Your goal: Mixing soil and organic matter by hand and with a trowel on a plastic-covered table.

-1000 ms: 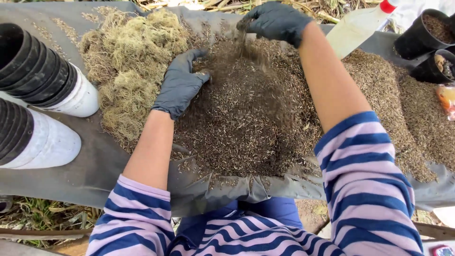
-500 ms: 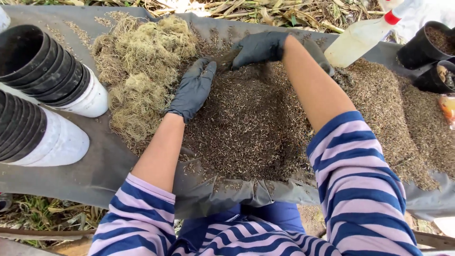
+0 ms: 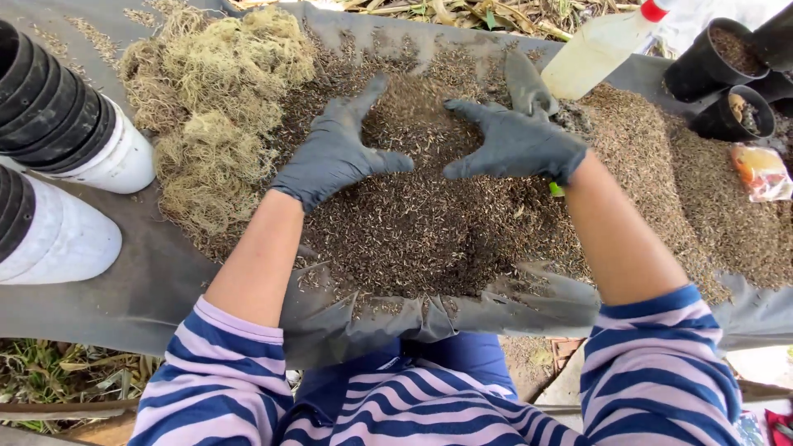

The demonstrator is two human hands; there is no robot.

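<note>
Both of my hands wear dark gloves and rest flat, fingers spread, on a dark brown heap of husk-like potting mix (image 3: 413, 231) spread on a grey sheet (image 3: 149, 289). My left hand (image 3: 334, 153) lies on the heap's left side and my right hand (image 3: 512, 140) on its right side. Between them the two hands frame a small mound of the mix. Neither hand holds anything. A clump of pale dry moss (image 3: 215, 107) lies just left of my left hand.
Stacks of black pots inside white ones (image 3: 74, 132) lie on their sides at the left. A whitish bottle with a red cap (image 3: 599, 49) lies at the back right. Small black pots with mix (image 3: 731, 111) and an orange packet (image 3: 762, 172) sit far right. Lighter husk (image 3: 686, 182) covers the right.
My right hand came down from above the heap, where it dropped mix, and now lies flat on it. My left hand opened and spread beside it.
</note>
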